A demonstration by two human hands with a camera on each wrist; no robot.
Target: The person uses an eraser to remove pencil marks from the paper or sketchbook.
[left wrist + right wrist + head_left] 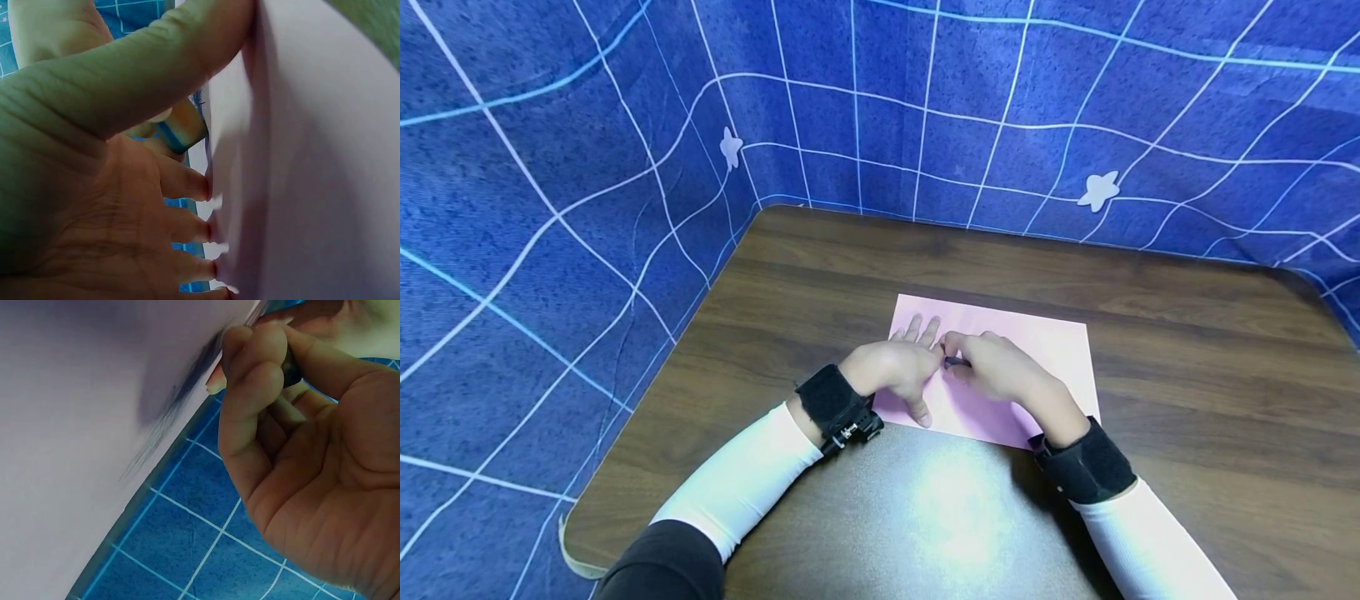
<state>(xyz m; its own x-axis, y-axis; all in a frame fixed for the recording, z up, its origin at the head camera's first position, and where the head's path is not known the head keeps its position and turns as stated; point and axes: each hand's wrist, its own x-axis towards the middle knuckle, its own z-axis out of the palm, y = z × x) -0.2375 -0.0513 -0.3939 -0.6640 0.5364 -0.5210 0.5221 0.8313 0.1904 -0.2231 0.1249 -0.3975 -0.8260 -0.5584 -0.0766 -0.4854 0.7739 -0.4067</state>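
A pink sheet of paper [1052, 346] lies on the wooden table. My left hand [904, 367] presses on its left part with fingers spread, the thumb apart from them toward the near edge. Just to the right, my right hand [997, 365] pinches a small dark eraser-like block [957, 362] between thumb and fingers, close to the left fingers. In the left wrist view the block [181, 127] shows a blue band and an orange-tan face; its exact kind is unclear. Dark scribbled strokes [190, 384] mark the paper beside the right fingertips in the right wrist view.
The brown table [820, 267] extends around the paper, with a bright glare spot in front of it. A blue curtain [880, 108] with white wavy lines and star shapes hangs behind and to the left. Black straps [1093, 467] wrap both wrists over white sleeves.
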